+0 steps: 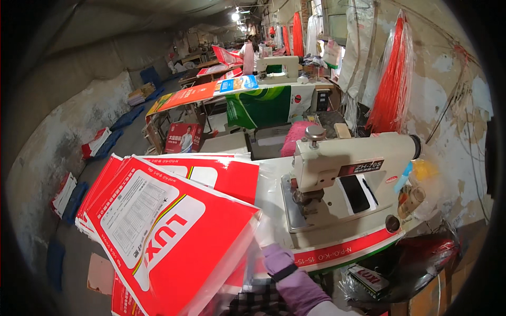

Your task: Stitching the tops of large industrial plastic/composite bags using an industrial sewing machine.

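A large red flat bag with a white printed panel and a clear plastic liner at its right edge lies tilted on top of a stack of like red bags. My right hand, in a purple glove with a black wrist strap, grips that right edge, its fingers partly veiled by the plastic. The hand sits just left of a cream industrial sewing machine on its white table. My left hand is hidden, possibly under the bag.
Red tassel bundles hang on the wall at right. A second sewing station with green and orange bags stands ahead, a person beyond it. Bag piles line the left floor. A small red box lies at lower right.
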Tool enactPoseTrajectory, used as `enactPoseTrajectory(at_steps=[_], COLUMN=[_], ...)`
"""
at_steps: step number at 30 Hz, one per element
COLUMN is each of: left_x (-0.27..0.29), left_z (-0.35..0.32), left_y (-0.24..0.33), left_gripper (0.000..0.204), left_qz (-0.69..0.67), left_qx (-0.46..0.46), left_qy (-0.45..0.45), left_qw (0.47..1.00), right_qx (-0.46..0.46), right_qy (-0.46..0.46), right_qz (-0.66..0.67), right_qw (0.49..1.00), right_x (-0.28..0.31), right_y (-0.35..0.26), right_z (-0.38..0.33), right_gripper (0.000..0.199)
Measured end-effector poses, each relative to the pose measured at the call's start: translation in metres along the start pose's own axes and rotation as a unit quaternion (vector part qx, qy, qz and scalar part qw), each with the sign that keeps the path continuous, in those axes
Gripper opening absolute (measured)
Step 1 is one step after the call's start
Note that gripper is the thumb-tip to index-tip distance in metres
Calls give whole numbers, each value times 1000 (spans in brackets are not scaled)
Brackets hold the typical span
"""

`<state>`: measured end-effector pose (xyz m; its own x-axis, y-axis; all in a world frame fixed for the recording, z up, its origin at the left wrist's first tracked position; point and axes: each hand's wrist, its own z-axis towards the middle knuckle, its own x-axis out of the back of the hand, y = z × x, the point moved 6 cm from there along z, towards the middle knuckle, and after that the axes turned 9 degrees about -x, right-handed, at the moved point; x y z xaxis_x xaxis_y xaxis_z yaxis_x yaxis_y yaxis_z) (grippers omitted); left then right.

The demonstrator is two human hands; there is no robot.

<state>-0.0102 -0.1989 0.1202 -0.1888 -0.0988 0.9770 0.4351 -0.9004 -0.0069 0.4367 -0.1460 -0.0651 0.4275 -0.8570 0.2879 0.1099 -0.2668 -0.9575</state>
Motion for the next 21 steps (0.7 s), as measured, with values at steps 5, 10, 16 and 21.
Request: enactPoseTrajectory(at_steps=[5,10,16,21], left_x=[17,13,1,0], left_z=[8,28,17,4], left_y=[-1,3,-21,-40], left_gripper=[36,22,7,14], left_qz=[67,-40,-75,16], left_qx=[52,44,159,89], left_qy=[-34,80,139,131], left_qw=[996,995,975,987], right_qx=[56,132,334,151], right_qy=[45,303,-40,-36], right_qz=[238,-18,-237,-102], right_qw=[969,944,911,983], right_x=[38,101,58,45], right_y=[-9,-32,-24,-20], right_z=[-34,-57,-22,-6], right_gripper=[57,54,23,10])
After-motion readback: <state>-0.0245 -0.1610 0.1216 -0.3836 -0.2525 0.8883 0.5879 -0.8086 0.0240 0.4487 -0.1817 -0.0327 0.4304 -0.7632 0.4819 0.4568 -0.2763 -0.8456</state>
